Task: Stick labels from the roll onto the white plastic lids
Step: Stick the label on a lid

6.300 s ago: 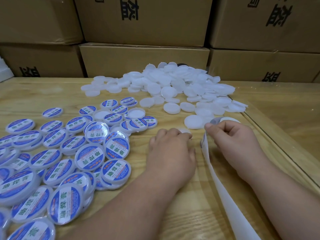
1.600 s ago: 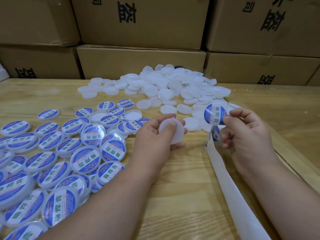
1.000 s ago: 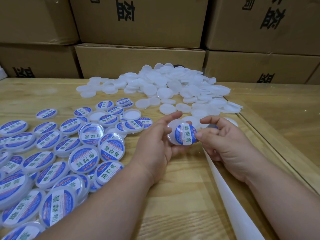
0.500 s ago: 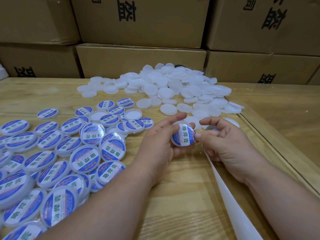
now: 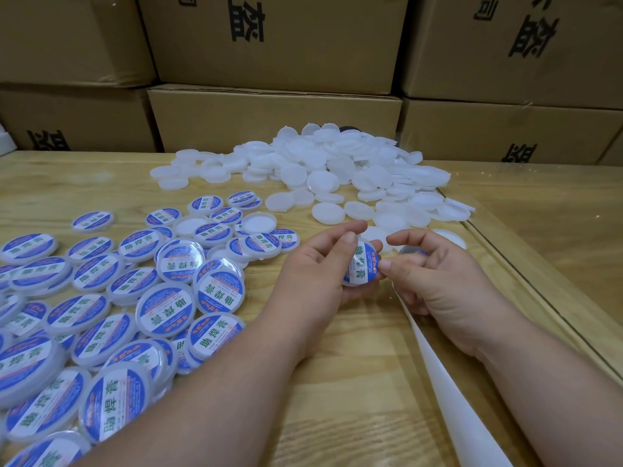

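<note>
Fingers [image 5: 349,239]: left hand [image 5: 313,278] curled round labelled lid [image 5: 360,264], tilting its face toward the right thumb [image 5: 384,264] for pressing.
Right hand [image 5: 435,278]: loosely curled, gripping nothing certain.
Lid: above desk [image 5: 337,365], beside backing strip [image 5: 448,382].

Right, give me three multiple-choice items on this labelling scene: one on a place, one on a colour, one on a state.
1. Where does the heap of unlabelled lids lie relative to the labelled lids?
A. nearer the person
B. farther back and to the right
C. underneath them

2. What is the main colour of the labels' border?
A. red
B. black
C. blue

3. What state is the lid in hand in?
A. bare
B. labelled
C. cracked in two

Answers:
1 B, the white heap sits by the cardboard boxes.
2 C, blue rings surround each white band.
3 B, the left hand holds it with a label on its face, the right hand touching its edge.
</note>
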`<action>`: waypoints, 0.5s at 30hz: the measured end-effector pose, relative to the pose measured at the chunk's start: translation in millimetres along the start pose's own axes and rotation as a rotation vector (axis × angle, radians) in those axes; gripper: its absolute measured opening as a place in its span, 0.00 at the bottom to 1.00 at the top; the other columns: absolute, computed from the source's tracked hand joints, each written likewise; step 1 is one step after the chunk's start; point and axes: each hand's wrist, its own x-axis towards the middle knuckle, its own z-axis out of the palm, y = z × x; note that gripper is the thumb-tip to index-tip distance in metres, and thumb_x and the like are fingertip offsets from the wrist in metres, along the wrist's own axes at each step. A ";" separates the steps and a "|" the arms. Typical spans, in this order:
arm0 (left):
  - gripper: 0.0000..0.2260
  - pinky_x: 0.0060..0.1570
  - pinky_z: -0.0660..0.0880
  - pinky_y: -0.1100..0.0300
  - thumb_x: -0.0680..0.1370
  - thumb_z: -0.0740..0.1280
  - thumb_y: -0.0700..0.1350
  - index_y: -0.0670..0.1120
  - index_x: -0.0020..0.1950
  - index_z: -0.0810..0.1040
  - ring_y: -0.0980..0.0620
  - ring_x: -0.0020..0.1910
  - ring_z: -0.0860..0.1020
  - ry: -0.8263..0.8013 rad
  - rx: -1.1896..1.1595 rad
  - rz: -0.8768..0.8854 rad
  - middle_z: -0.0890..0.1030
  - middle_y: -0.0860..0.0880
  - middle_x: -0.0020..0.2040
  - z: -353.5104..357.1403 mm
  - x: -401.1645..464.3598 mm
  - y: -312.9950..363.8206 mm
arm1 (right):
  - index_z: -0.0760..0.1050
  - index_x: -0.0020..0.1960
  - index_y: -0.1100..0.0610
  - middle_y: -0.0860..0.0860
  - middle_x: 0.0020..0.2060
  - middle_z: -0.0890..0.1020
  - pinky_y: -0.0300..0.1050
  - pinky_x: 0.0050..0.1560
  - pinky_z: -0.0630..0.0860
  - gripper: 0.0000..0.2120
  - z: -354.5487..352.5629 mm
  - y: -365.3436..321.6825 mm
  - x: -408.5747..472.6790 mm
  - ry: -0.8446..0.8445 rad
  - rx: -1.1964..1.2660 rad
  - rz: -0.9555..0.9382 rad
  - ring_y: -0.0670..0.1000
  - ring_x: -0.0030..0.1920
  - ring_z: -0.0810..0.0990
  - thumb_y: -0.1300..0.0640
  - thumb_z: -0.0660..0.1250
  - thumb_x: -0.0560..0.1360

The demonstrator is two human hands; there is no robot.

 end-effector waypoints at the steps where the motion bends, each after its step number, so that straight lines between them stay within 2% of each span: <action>1: 0.10 0.51 0.83 0.50 0.85 0.62 0.44 0.51 0.59 0.82 0.50 0.57 0.84 -0.001 0.010 0.007 0.87 0.44 0.53 0.0 0.1 -0.1 | 0.75 0.57 0.53 0.48 0.30 0.82 0.35 0.23 0.65 0.18 0.0 0.0 0.1 -0.002 0.000 0.003 0.45 0.24 0.69 0.59 0.77 0.70; 5: 0.09 0.53 0.83 0.50 0.84 0.63 0.41 0.51 0.60 0.80 0.50 0.56 0.85 -0.014 0.037 0.026 0.87 0.45 0.54 0.1 -0.9 -0.2 | 0.76 0.55 0.53 0.50 0.30 0.82 0.34 0.23 0.65 0.18 -0.6 0.9 1.2 0.005 0.019 0.007 0.46 0.23 0.70 0.56 0.75 0.67; 11: 0.17 0.55 0.82 0.53 0.82 0.64 0.34 0.54 0.63 0.78 0.46 0.52 0.86 -0.044 0.044 0.018 0.86 0.48 0.56 -2.5 -0.3 -1.7 | 0.77 0.54 0.53 0.58 0.43 0.87 0.37 0.23 0.65 0.14 -1.0 -0.2 2.3 0.035 0.007 0.019 0.47 0.25 0.73 0.51 0.72 0.70; 15: 0.20 0.61 0.79 0.49 0.79 0.66 0.31 0.52 0.64 0.76 0.48 0.55 0.85 -0.030 0.078 0.052 0.86 0.47 0.56 -3.3 -0.3 -1.6 | 0.77 0.55 0.57 0.60 0.47 0.87 0.38 0.23 0.66 0.09 -3.9 -1.5 1.3 0.024 0.033 0.019 0.49 0.26 0.76 0.55 0.68 0.77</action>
